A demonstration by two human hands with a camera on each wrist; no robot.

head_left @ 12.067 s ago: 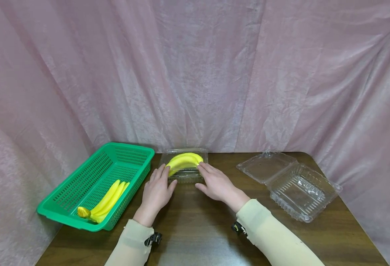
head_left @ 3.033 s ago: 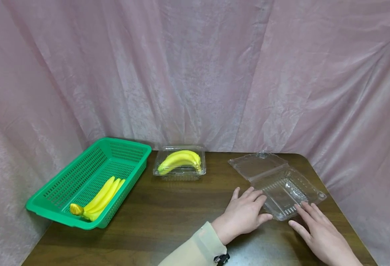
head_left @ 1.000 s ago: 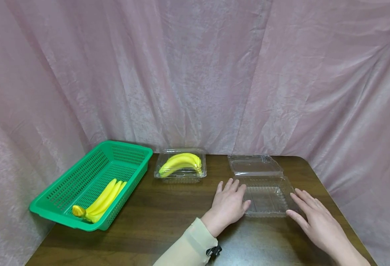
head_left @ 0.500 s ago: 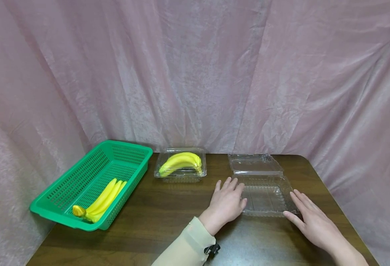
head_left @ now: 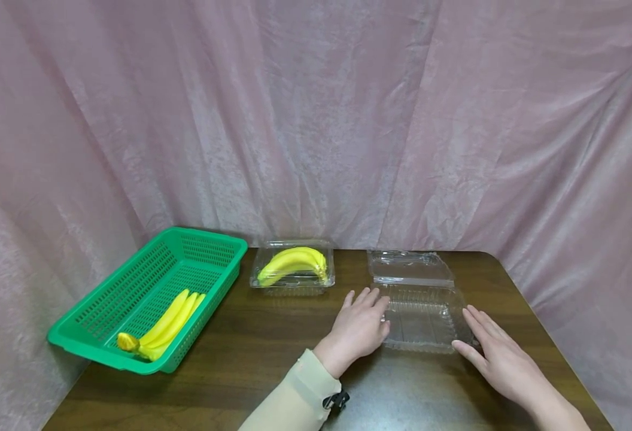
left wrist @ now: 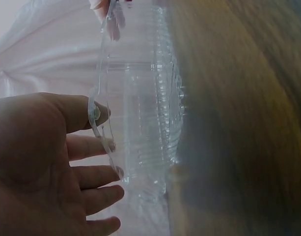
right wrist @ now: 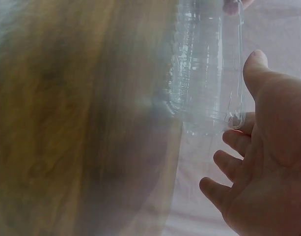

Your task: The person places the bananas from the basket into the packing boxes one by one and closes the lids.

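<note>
A clear plastic clamshell container (head_left: 421, 326) lies on the table at the right, nothing visible in it, its lid (head_left: 413, 267) folded back toward the curtain. My left hand (head_left: 356, 328) is at its left side with extended fingers; in the left wrist view, thumb and fingertips touch the rim of the container (left wrist: 140, 118). At the opposite side is my right hand (head_left: 501, 359), fingers extended. In the right wrist view, the index finger meets a corner of the container (right wrist: 204, 64), while the other fingers are spread apart from it.
Left of the hands, a closed clear container (head_left: 255, 281) holds yellow bananas (head_left: 293, 263). A green perforated basket (head_left: 117, 281) at far left holds a bunch of bananas (head_left: 167, 323). The brown wooden table (head_left: 278, 359) ends at a pink curtain (head_left: 316, 120).
My hands left the banana container and went to the open clamshell at the right. The clamshell has turned square to the table's back edge and slid left with both hands beside it.
</note>
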